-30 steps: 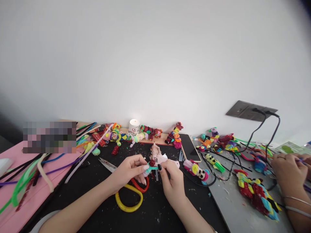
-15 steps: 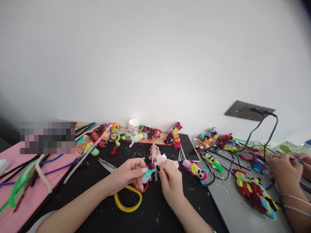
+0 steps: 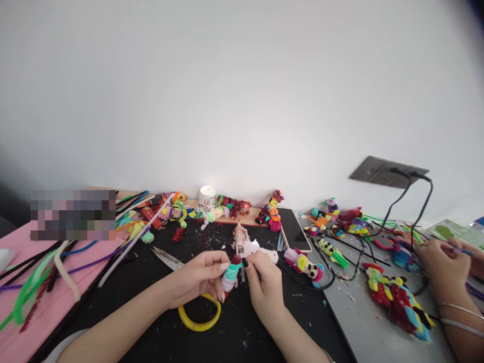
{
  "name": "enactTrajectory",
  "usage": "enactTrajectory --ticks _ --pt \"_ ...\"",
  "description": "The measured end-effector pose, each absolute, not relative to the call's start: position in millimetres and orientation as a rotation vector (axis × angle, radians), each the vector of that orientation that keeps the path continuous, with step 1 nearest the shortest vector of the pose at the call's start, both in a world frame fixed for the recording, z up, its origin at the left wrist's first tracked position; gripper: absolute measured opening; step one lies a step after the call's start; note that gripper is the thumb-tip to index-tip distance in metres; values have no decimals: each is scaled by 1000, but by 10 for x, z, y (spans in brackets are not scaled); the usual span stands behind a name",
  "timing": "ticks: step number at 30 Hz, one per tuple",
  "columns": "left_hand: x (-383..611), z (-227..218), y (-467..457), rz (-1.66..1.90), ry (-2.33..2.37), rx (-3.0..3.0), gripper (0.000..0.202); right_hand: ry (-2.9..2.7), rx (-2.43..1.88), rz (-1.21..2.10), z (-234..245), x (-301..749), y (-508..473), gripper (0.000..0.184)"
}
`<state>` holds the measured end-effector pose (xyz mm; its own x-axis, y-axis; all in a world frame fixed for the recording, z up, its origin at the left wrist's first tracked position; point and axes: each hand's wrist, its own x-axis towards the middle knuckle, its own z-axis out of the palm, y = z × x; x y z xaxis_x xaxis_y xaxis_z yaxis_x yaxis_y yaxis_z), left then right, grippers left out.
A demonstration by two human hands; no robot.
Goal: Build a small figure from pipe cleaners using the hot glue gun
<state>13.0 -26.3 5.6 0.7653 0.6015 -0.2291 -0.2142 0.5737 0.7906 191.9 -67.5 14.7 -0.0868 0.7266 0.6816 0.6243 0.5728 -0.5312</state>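
A black mat (image 3: 234, 327) covers the middle of the worktop, with a pink sheet (image 3: 45, 307) to its left and a grey surface (image 3: 363, 322) to its right. Loose pipe cleaners (image 3: 56, 262) sprawl across the pink sheet. A co-worker's hand (image 3: 440, 264) works at the far right edge, beside a red, yellow and blue pipe-cleaner figure (image 3: 397, 302). 2 black cables (image 3: 412, 212) run up to a wall socket (image 3: 389, 172). A phone (image 3: 295, 229) lies face up at the mat's far edge, and a row of finished pipe-cleaner figures (image 3: 227, 206) lines the wall beside a small white cup (image 3: 207, 197).

Scissors with yellow handle loops (image 3: 199, 315) lie on the mat, their blades (image 3: 166, 257) pointing left — the left hand covers the part between. A pink glue gun (image 3: 251, 248) rests just beyond the hands.

The left hand (image 3: 200, 277) is curled shut around a small pipe-cleaner figure (image 3: 230, 275) — teal and pale pink, with a dark red tuft on top — held just above the mat's centre. The right hand (image 3: 264, 282) meets it from the right, thumb and forefinger pinched on the red tuft, its other fingers folded in.
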Motion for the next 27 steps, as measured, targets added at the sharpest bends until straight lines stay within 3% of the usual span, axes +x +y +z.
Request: enactTrajectory --ticks 6,16,27 --pt "148 69 -262 544 531 801 19 -1741 -1166 148 123 1915 -667 22" --pt "219 69 -295 623 644 972 32 -1744 -1173 167 120 1897 -677 24" --pt "196 69 -302 586 592 981 32 -1761 -1181 241 141 1869 -688 27"
